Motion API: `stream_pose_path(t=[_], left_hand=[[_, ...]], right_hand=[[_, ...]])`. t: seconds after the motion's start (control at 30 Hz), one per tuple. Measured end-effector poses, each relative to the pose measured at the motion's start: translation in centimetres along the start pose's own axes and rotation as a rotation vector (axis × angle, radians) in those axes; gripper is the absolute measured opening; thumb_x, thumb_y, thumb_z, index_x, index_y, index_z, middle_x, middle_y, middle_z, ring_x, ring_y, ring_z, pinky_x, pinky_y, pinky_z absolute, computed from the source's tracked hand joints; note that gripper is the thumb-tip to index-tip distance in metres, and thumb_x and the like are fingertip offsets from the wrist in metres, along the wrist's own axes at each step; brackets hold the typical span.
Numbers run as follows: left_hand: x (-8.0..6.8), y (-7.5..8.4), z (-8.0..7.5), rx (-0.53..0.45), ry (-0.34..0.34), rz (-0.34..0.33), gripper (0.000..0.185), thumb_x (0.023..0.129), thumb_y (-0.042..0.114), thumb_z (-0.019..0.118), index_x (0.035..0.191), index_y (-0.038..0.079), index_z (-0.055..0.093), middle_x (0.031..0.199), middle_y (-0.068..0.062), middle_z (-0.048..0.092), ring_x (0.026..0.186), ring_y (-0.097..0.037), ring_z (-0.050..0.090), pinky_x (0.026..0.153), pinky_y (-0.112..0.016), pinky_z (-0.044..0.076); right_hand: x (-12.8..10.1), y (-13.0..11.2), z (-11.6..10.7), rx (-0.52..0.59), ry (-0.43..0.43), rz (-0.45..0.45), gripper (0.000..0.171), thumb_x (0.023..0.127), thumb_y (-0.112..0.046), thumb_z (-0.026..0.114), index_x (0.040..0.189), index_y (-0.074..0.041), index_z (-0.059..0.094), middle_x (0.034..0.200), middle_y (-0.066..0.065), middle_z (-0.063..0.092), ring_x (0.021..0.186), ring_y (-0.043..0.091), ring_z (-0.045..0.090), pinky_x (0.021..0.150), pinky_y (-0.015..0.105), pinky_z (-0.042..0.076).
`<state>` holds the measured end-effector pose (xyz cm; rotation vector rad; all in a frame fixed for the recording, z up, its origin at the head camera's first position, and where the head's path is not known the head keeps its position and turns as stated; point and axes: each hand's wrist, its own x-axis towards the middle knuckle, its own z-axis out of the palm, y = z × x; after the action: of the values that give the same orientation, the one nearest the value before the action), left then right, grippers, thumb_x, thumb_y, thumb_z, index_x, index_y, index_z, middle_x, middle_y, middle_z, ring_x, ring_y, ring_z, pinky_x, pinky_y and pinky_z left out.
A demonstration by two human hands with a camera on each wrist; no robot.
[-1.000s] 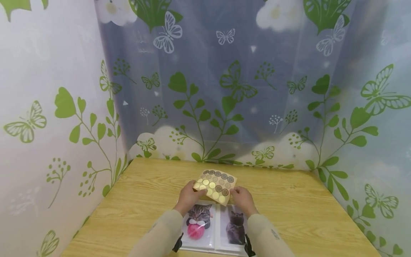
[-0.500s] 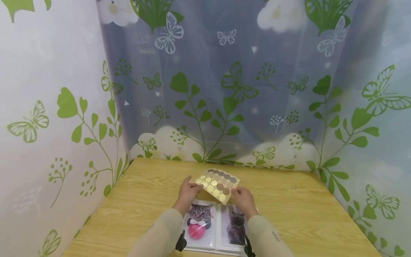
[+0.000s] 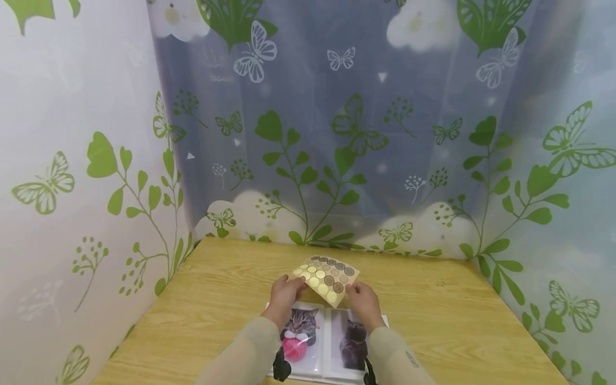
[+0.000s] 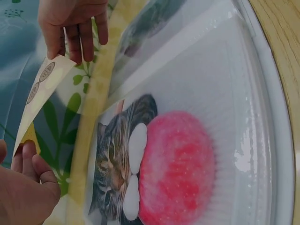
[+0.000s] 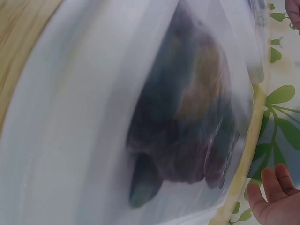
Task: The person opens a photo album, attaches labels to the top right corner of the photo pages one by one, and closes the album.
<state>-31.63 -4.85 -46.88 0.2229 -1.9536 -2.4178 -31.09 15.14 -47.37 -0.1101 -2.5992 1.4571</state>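
Spanning left grip (image 3: pixel 285 295) and right grip (image 3: pixel 364 303), the sheet (image 3: pixel 326 277) tilts.

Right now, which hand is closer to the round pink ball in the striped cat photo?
Left. The left hand is beyond the pink ball; the right hand is farther away, by the dark-furred cat photo.

Glare streaks the plastic sleeve (image 4: pixel 225 93); right wrist view dim, blurry.
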Motion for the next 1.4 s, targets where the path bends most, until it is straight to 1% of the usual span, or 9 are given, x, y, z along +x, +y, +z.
stream_pose_path(t=[0.07, 0.17, 0.33, 0.47, 0.6, 0.87, 1.13, 1.27, 1.4], left_hand=[[0.0, 0.0, 0.2, -0.020, 0.010, -0.004, 0.076, 0.095, 0.010, 0.064, 0.146, -0.021, 0.017, 0.101, -0.017, 0.070, 0.088, -0.020, 0.066, 0.095, -0.040, 0.052], [-0.1, -0.1, 0.4, -0.018, -0.003, 0.002, 0.060, 0.096, 0.012, 0.063, 0.140, -0.020, 0.036, 0.102, -0.018, 0.071, 0.088, -0.019, 0.066, 0.091, -0.038, 0.054], [-0.4, -0.3, 0.7, 0.054, -0.040, 0.039, 0.035, 0.096, 0.012, 0.063, 0.125, -0.007, 0.060, 0.100, -0.015, 0.073, 0.083, -0.016, 0.066, 0.086, -0.044, 0.054], [-0.6, -0.7, 1.0, 0.103, -0.063, 0.079, 0.035, 0.093, 0.010, 0.066, 0.125, -0.005, 0.059, 0.109, -0.016, 0.070, 0.091, -0.023, 0.069, 0.089, -0.051, 0.052], [-0.5, -1.0, 1.2, 0.119, -0.067, 0.092, 0.035, 0.092, 0.007, 0.066, 0.124, -0.006, 0.059, 0.112, -0.018, 0.069, 0.094, -0.026, 0.069, 0.088, -0.048, 0.054], [-0.7, -1.1, 1.4, 0.102, -0.080, 0.069, 0.029, 0.095, 0.008, 0.063, 0.120, -0.007, 0.061, 0.098, -0.012, 0.072, 0.082, -0.017, 0.067, 0.079, -0.038, 0.056], [-1.0, -1.0, 1.4, 0.108, -0.091, 0.076, 0.030, 0.096, 0.007, 0.060, 0.121, -0.009, 0.061, 0.093, -0.011, 0.071, 0.078, -0.016, 0.067, 0.076, -0.038, 0.057], [-0.9, -1.1, 1.3, 0.112, -0.089, 0.070, 0.029, 0.096, 0.006, 0.059, 0.120, -0.008, 0.061, 0.093, -0.012, 0.071, 0.078, -0.017, 0.067, 0.076, -0.037, 0.057], [-0.8, -1.3, 1.0, 0.121, -0.087, 0.071, 0.028, 0.095, 0.005, 0.059, 0.120, -0.009, 0.061, 0.092, -0.013, 0.070, 0.076, -0.016, 0.065, 0.074, -0.035, 0.057]], right_hand=[[-0.1, 0.0, 0.1, -0.003, 0.000, 0.001, 0.028, 0.101, -0.020, 0.052, 0.076, -0.008, 0.052, 0.068, 0.003, 0.047, 0.063, 0.017, 0.044, 0.054, 0.028, 0.038], [-0.2, 0.0, 0.2, -0.006, -0.002, 0.002, 0.027, 0.101, -0.021, 0.052, 0.077, -0.007, 0.053, 0.069, 0.003, 0.048, 0.064, 0.017, 0.045, 0.055, 0.028, 0.039], [-0.3, -0.1, 0.5, -0.005, 0.003, 0.007, 0.027, 0.101, -0.021, 0.052, 0.079, -0.007, 0.055, 0.070, 0.003, 0.049, 0.066, 0.018, 0.046, 0.055, 0.028, 0.040], [-0.3, -0.5, 0.7, 0.003, 0.007, -0.004, 0.027, 0.101, -0.021, 0.052, 0.077, -0.007, 0.054, 0.069, 0.004, 0.049, 0.065, 0.018, 0.046, 0.055, 0.028, 0.040], [-0.6, -0.9, 0.7, 0.000, 0.000, -0.005, 0.028, 0.101, -0.022, 0.052, 0.078, -0.006, 0.055, 0.068, 0.004, 0.048, 0.064, 0.018, 0.045, 0.054, 0.029, 0.039], [-0.9, -0.7, 0.8, -0.011, -0.019, -0.008, 0.028, 0.101, -0.023, 0.053, 0.079, -0.006, 0.057, 0.070, 0.004, 0.051, 0.065, 0.018, 0.047, 0.055, 0.029, 0.041], [-1.2, -0.3, 0.4, -0.086, -0.051, -0.029, 0.031, 0.100, -0.026, 0.053, 0.095, 0.000, 0.069, 0.079, 0.006, 0.061, 0.071, 0.019, 0.054, 0.061, 0.032, 0.048], [-1.3, -0.3, 0.0, -0.137, -0.034, -0.031, 0.032, 0.100, -0.026, 0.053, 0.103, -0.001, 0.071, 0.087, 0.007, 0.067, 0.078, 0.020, 0.058, 0.069, 0.038, 0.052], [-1.4, -0.2, -0.6, -0.173, -0.003, -0.046, 0.032, 0.100, -0.024, 0.053, 0.110, 0.001, 0.070, 0.105, 0.016, 0.070, 0.095, 0.032, 0.064, 0.085, 0.051, 0.053]])
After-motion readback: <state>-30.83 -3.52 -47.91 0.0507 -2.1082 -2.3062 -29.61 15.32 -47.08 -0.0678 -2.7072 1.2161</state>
